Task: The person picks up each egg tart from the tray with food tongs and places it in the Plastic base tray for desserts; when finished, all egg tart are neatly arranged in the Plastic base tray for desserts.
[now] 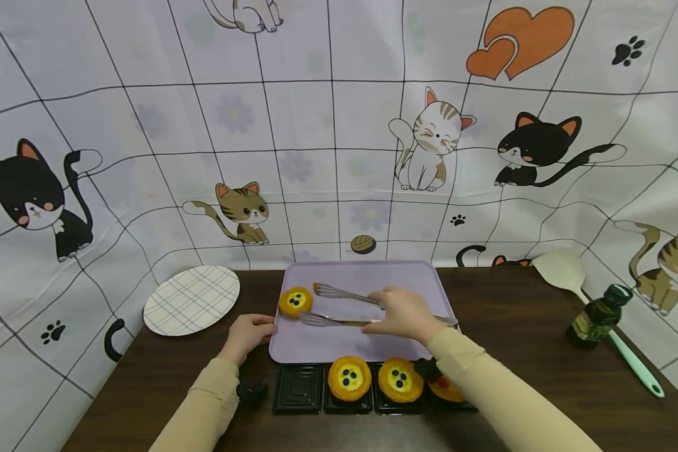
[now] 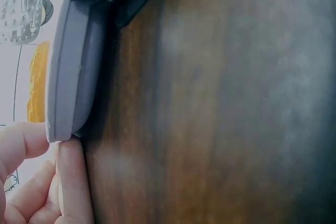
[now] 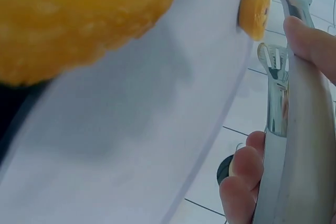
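My right hand (image 1: 403, 315) holds a pair of metal tongs (image 1: 339, 321) over a pale purple tray (image 1: 344, 348). The tongs' arms are spread apart, with their slotted tips pointing left, near a yellow egg tart (image 1: 295, 302) at the tray's left side. In the right wrist view, the thumb lies on one arm of the tongs (image 3: 304, 145) and the fingers curl at the other. My left hand (image 1: 248, 336) pinches the tray's left edge; the left wrist view shows the thumb on top of the rim (image 2: 65, 87) and a finger beneath it.
In front of the tray, a black compartment box (image 1: 297, 389) has a bare left compartment and tarts (image 1: 349, 378) in the others; my right forearm partly covers the rightmost. A checked plate (image 1: 192, 300) lies left. A dark bottle (image 1: 599, 317) and a green-handled spatula (image 1: 635, 364) are at right.
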Demonstrator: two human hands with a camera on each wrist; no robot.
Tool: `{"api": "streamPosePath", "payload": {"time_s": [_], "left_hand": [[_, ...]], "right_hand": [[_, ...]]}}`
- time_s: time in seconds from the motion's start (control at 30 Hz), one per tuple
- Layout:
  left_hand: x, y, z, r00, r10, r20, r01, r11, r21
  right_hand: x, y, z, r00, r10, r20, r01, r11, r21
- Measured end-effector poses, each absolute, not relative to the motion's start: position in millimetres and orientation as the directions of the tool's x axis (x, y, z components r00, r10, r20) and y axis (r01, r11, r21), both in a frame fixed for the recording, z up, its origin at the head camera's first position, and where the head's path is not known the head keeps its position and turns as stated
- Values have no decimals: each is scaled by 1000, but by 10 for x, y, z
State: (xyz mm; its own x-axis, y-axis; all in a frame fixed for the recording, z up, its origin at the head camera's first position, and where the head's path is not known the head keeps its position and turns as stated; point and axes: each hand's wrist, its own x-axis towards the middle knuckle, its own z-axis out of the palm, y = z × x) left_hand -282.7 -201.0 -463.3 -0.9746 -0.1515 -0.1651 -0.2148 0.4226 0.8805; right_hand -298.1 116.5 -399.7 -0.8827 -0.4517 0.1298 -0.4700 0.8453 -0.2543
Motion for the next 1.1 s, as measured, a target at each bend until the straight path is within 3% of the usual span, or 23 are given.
{"api": "streamPosePath", "payload": {"time_s": [0.67,1.1], "left_hand": [[-2789,-2022,-4651,-978,-141,-151,-194,372,908],[-2826,-2000,-4623,-972,-161,-172,-224,408,885]], "right_hand": [[-3079,863,-4052,-887,-451,102,-461,847,-264],[-3083,842,-4058,-891,-439,111,-452,843,-291]]}}
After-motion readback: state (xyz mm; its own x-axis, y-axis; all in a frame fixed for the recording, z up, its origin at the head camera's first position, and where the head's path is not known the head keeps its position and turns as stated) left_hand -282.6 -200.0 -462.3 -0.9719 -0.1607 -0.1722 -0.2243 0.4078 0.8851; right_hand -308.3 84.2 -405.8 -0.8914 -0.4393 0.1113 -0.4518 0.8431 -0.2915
